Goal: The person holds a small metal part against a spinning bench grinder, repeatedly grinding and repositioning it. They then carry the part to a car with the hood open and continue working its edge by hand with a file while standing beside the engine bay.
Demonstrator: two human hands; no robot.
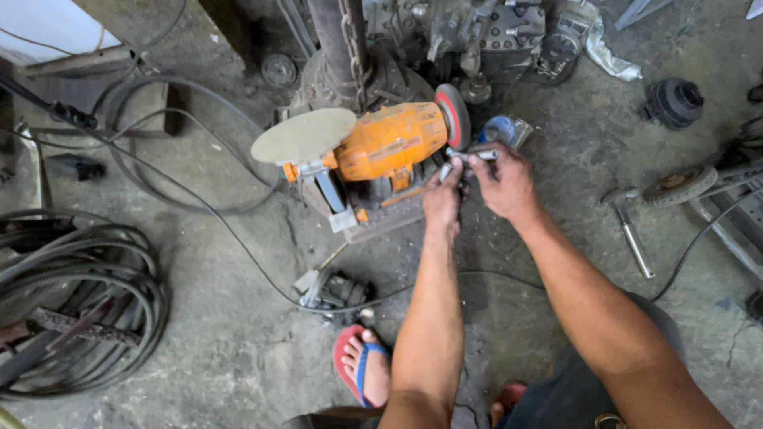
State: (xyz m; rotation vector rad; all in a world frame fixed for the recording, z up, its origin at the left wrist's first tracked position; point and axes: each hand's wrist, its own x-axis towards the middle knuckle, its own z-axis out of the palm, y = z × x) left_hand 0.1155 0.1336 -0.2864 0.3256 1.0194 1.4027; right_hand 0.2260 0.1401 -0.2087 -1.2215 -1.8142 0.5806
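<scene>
1. Both forearms reached forward; I saw the left hand [442,195] and right hand [502,184] each with its grip pinching a small metal piece [467,155] beside the grinder [389,141].
2. I judged grinding was in hand; the next move called for steady pressure against the wheel [453,115].

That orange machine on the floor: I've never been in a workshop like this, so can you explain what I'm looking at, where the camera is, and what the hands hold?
The picture comes from a camera worn on the person's head, looking down at their own arms and a concrete floor. The orange machine is a bench grinder: a motor with a red-edged grinding wheel at one end and a flat pale disc at the other. The left hand and right hand together hold a small metal part close to the grinding wheel; whether it touches is hard to tell. Around lie coiled hoses, a black cable and a hammer. A foot in a red sandal shows below.
</scene>
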